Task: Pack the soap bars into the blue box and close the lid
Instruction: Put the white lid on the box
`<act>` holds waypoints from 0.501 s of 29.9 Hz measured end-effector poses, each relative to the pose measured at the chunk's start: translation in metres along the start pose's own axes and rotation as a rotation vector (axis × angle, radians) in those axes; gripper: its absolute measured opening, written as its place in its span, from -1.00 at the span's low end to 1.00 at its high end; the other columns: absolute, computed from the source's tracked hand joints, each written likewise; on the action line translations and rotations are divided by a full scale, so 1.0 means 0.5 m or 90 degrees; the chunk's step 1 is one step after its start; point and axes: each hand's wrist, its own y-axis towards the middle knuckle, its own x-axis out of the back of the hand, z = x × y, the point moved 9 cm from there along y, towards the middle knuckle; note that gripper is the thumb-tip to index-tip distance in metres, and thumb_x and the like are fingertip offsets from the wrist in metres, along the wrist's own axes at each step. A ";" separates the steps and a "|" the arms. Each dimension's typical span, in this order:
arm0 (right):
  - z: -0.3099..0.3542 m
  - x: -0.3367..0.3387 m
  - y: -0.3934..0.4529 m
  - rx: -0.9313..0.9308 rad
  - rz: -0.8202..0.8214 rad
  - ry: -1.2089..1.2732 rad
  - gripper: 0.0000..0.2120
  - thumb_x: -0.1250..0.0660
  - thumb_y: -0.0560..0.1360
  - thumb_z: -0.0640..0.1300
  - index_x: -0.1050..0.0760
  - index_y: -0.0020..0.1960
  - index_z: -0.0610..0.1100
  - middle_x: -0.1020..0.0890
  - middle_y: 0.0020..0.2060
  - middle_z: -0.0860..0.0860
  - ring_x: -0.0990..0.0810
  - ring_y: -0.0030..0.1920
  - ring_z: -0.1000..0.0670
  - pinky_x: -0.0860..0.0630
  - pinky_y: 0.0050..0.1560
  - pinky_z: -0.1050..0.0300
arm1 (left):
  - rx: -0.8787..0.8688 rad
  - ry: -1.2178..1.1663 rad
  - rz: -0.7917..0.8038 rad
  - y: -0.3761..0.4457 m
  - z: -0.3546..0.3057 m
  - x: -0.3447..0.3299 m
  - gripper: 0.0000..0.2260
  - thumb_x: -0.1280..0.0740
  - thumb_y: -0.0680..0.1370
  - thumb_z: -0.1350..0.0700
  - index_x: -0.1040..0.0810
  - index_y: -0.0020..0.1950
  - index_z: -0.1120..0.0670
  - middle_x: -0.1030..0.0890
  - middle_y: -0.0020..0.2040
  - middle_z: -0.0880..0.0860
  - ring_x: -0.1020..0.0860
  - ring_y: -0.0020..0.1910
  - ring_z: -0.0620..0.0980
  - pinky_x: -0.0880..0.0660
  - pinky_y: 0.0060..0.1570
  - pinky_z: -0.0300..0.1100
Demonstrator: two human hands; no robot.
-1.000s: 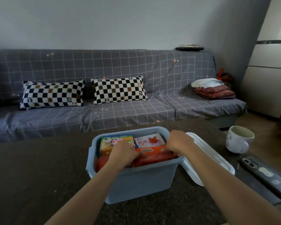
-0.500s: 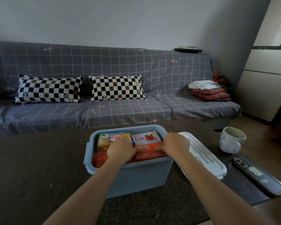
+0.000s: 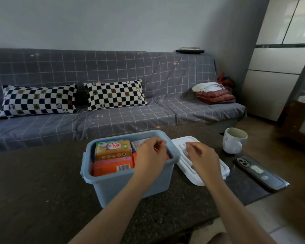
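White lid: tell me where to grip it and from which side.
Grip the white lid by its two short ends, coming from above. It lies flat on the table beside the blue box, and the right hand hovers over it. Its flat ridged top offers no handle.

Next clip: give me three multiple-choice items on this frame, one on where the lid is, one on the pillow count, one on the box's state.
1. Where is the white lid?
A. on the box
B. on the table, right of the box
C. on the sofa

2. How many checkered pillows?
A. one
B. two
C. three

3. The blue box is:
A. open, holding soap bars
B. closed
C. empty

Answers:
1 B, it lies beside the box under the right hand.
2 B, two pillows lie on the sofa.
3 A, soap bars show inside; the left hand is above them.
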 end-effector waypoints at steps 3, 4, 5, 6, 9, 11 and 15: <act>-0.091 0.047 -0.016 -0.081 -0.023 0.085 -0.77 -0.20 0.58 -0.05 -0.55 0.13 -0.09 -0.67 -0.06 -0.07 -0.63 -0.09 -0.03 -0.61 -0.12 0.00 | 0.010 -0.056 0.078 -0.027 -0.034 -0.090 -0.87 -0.20 0.61 0.09 -0.52 0.07 -0.06 -0.53 -0.21 -0.16 -0.53 -0.23 -0.18 -0.47 -0.31 -0.38; -0.119 0.058 -0.022 -0.103 -0.025 0.099 -0.76 -0.21 0.58 -0.06 -0.54 0.17 -0.09 -0.67 -0.04 -0.06 -0.64 -0.09 0.00 -0.60 -0.19 0.07 | 0.020 -0.080 0.100 -0.035 -0.038 -0.121 -0.85 -0.19 0.62 0.10 -0.54 0.09 -0.04 -0.54 -0.24 -0.15 -0.54 -0.26 -0.18 -0.49 -0.33 -0.38; -0.150 0.068 -0.028 -0.122 -0.027 0.106 -0.75 -0.21 0.57 -0.05 -0.54 0.19 -0.09 -0.67 -0.04 -0.04 -0.64 -0.10 0.01 -0.58 -0.21 0.11 | 0.034 -0.100 0.120 -0.043 -0.039 -0.152 -0.83 -0.19 0.62 0.12 -0.55 0.12 -0.02 -0.55 -0.26 -0.15 -0.55 -0.27 -0.19 -0.48 -0.35 -0.42; -0.179 0.075 -0.030 -0.140 -0.030 0.106 -0.74 -0.22 0.57 -0.05 -0.54 0.20 -0.09 -0.67 -0.05 -0.03 -0.64 -0.11 0.03 -0.59 -0.16 0.10 | 0.052 -0.109 0.145 -0.050 -0.036 -0.184 -0.80 -0.17 0.63 0.12 -0.55 0.15 -0.01 -0.57 -0.25 -0.14 -0.55 -0.27 -0.20 -0.46 -0.37 -0.46; -0.261 0.083 -0.023 -0.180 -0.029 0.086 -0.73 -0.22 0.56 -0.06 -0.55 0.20 -0.10 -0.67 -0.03 -0.01 -0.62 -0.08 0.06 -0.55 -0.08 0.14 | 0.119 -0.107 0.216 -0.070 -0.011 -0.274 -0.77 -0.15 0.63 0.12 -0.51 0.22 -0.03 -0.62 -0.12 -0.08 -0.57 -0.19 -0.19 -0.44 -0.29 -0.45; -0.308 0.081 -0.009 -0.202 -0.016 0.063 -0.72 -0.22 0.56 -0.07 -0.54 0.23 -0.09 -0.65 0.07 -0.02 -0.59 -0.01 0.05 -0.48 -0.09 0.18 | 0.168 -0.121 0.235 -0.075 0.016 -0.321 -0.75 -0.15 0.63 0.15 -0.49 0.27 0.02 -0.64 0.03 -0.02 -0.59 -0.04 -0.14 -0.45 -0.13 -0.39; -0.380 0.061 0.030 -0.225 0.011 0.033 -0.67 -0.24 0.56 -0.04 -0.49 0.29 -0.07 -0.60 0.17 -0.02 -0.54 0.04 0.08 -0.46 0.01 0.19 | 0.240 -0.100 0.243 -0.071 0.073 -0.386 -0.69 -0.17 0.61 0.14 -0.44 0.35 0.04 -0.47 0.33 0.05 -0.48 0.25 -0.02 -0.42 0.05 -0.26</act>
